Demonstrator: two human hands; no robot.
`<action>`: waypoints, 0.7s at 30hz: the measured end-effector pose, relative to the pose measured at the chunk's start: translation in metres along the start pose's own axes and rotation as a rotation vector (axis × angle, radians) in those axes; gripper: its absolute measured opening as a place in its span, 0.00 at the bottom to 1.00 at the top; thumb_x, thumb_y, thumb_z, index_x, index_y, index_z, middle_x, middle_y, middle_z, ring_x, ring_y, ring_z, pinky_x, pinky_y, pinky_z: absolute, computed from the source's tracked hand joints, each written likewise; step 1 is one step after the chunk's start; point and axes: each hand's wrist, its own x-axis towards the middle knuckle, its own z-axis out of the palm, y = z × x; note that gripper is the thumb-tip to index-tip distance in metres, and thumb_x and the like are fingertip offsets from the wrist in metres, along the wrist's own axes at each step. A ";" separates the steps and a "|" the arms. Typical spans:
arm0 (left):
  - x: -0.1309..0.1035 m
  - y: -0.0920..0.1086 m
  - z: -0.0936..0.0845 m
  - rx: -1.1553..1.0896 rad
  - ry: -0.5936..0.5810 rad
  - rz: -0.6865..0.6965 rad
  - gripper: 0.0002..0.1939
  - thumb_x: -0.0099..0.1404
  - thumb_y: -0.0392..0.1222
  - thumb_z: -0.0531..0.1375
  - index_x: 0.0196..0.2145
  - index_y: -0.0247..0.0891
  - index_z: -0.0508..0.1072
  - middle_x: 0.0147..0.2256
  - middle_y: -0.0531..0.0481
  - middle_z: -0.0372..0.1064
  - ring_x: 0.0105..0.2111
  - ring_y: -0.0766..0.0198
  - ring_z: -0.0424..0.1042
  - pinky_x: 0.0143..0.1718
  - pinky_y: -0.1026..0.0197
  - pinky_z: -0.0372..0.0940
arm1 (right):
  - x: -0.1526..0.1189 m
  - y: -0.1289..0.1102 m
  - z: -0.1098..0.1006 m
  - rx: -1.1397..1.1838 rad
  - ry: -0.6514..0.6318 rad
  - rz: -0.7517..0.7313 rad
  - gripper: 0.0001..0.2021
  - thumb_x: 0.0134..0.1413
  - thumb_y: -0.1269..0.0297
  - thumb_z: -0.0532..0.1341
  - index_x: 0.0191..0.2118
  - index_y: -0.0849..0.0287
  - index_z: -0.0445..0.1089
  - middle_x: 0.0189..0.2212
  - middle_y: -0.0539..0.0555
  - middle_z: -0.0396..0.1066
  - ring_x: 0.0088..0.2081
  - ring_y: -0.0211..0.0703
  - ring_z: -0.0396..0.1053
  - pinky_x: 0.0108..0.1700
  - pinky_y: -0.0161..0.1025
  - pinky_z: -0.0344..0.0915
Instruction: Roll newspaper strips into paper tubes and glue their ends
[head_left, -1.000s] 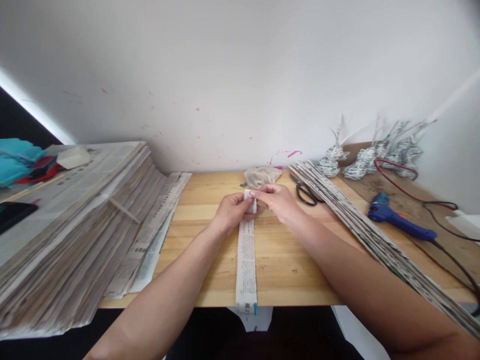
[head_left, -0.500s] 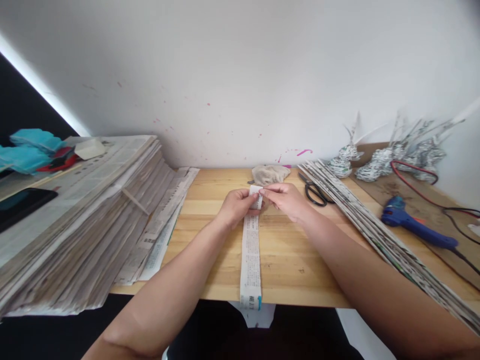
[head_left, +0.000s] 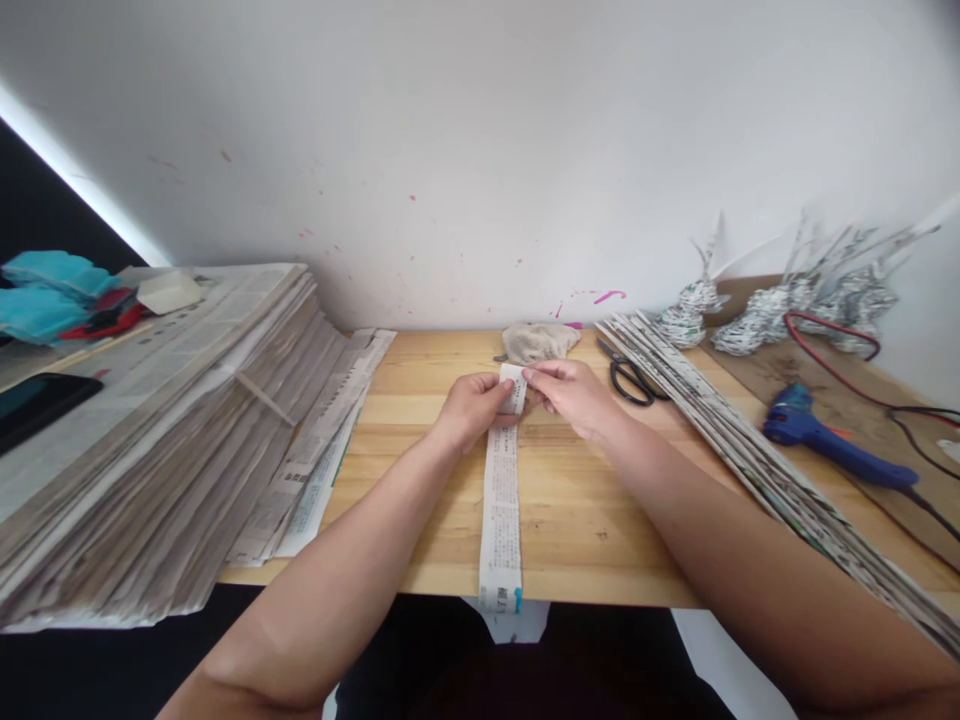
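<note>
A long narrow newspaper strip (head_left: 500,520) runs down the middle of the wooden table (head_left: 592,540), its lower end hanging over the front edge. My left hand (head_left: 477,408) grips the strip's upper part from the left, thumb on top. At the strip's top right corner, my right hand (head_left: 564,392) pinches the paper between thumb and fingers. Some fingers are hidden behind the paper. Just beyond the hands lies a crumpled beige cloth (head_left: 540,341).
Stacked newspapers (head_left: 187,440) fill the left, with a phone (head_left: 45,405) and blue items (head_left: 52,290) on top. To the right are black scissors (head_left: 631,382), rolled paper sticks (head_left: 735,450), a blue glue gun (head_left: 832,445) and woven paper figures (head_left: 765,315).
The view has shifted slightly. Both hands keep their hold on the strip, and my right fingers sit a little differently at its top corner.
</note>
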 end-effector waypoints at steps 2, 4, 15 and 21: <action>-0.001 0.000 0.001 0.021 0.003 0.019 0.13 0.55 0.46 0.66 0.30 0.32 0.75 0.28 0.47 0.72 0.30 0.63 0.71 0.33 0.58 0.70 | 0.001 0.002 0.000 -0.006 0.038 -0.002 0.13 0.40 0.55 0.67 0.26 0.61 0.73 0.17 0.48 0.64 0.21 0.34 0.57 0.23 0.35 0.52; -0.002 0.000 0.002 0.036 0.004 0.026 0.12 0.55 0.46 0.65 0.29 0.33 0.75 0.27 0.48 0.71 0.29 0.63 0.71 0.33 0.58 0.70 | 0.001 0.003 0.001 -0.004 0.059 0.002 0.13 0.39 0.55 0.68 0.26 0.61 0.74 0.17 0.48 0.64 0.21 0.34 0.57 0.23 0.35 0.52; -0.001 -0.003 0.002 0.078 0.008 0.055 0.12 0.56 0.46 0.64 0.26 0.33 0.74 0.26 0.49 0.70 0.28 0.64 0.69 0.33 0.57 0.72 | -0.001 0.002 0.008 0.080 0.106 0.051 0.16 0.34 0.54 0.72 0.24 0.62 0.71 0.16 0.46 0.63 0.17 0.31 0.52 0.19 0.34 0.45; -0.001 -0.003 0.002 0.081 -0.028 0.054 0.11 0.57 0.46 0.64 0.27 0.33 0.74 0.26 0.49 0.70 0.30 0.63 0.70 0.34 0.56 0.72 | 0.000 0.003 0.008 0.124 0.120 0.093 0.18 0.32 0.54 0.73 0.23 0.61 0.69 0.15 0.46 0.61 0.17 0.30 0.51 0.18 0.33 0.44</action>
